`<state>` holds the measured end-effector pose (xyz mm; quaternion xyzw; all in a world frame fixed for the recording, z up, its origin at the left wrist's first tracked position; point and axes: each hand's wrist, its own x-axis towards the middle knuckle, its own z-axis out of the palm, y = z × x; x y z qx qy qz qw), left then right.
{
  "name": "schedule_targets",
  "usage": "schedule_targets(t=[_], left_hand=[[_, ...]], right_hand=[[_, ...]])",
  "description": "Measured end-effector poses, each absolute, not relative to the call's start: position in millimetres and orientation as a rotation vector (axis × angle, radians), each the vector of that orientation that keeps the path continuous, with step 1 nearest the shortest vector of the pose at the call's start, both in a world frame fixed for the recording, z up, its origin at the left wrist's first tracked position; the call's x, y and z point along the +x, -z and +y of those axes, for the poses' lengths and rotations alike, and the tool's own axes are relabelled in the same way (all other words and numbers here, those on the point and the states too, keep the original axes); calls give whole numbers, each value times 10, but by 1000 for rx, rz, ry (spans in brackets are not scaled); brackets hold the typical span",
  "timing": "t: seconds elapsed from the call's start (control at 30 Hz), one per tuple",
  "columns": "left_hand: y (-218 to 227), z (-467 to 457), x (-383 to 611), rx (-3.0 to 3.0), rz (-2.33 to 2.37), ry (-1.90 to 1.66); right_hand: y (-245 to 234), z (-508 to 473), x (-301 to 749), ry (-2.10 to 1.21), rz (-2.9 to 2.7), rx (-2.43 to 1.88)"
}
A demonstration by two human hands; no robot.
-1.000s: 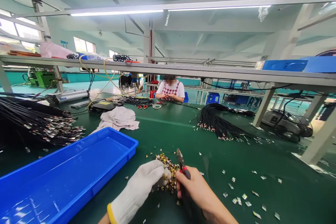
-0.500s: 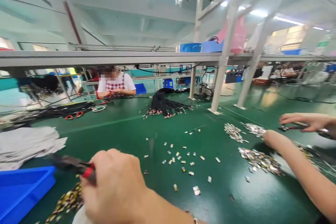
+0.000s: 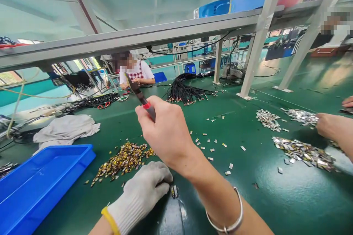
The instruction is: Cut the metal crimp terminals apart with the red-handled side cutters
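My right hand (image 3: 168, 132) is bare, with a bracelet at the wrist, and grips dark-jawed pliers (image 3: 139, 95) with a red-and-dark handle. The jaws point up and left, raised above the table. Below it, my left hand (image 3: 147, 183), in a white knit glove with a yellow cuff, rests on the green tabletop with its fingers curled. Whatever those fingers hold is hidden. A few small dark-and-silver metal pieces (image 3: 174, 191) lie right at its fingertips. Behind the glove spreads a pile of small gold-coloured pieces (image 3: 122, 159).
A blue tray (image 3: 41, 180) is at left, with a grey cloth (image 3: 67, 128) behind. Small silver tabs (image 3: 212, 150) lie scattered mid-table; larger heaps (image 3: 303, 152) are at right by a co-worker's hand (image 3: 331, 126). Black cables (image 3: 187, 88) lie farther back, near shelf posts (image 3: 256, 51).
My right hand has moved up and right with the pliers, whose jaws now point upward. My gloved left hand has come into fuller view. The camera view has shifted left and down.
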<state>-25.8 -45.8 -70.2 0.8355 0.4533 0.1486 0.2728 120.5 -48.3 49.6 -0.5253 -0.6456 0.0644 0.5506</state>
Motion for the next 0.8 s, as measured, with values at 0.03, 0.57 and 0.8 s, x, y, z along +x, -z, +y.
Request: schedule_targets(t=[0.03, 0.57, 0.8], left_hand=[[732, -488, -273, 2310, 1190, -385], [938, -651, -440, 2261, 1344, -454], [470, -445, -778, 1654, 1410, -835]], right_hand=[[-486, -486, 1187, -158, -1539, -1238], [-228, -380, 915, -153, -1715, -1289], [19, -247, 837, -391, -1783, -1426]])
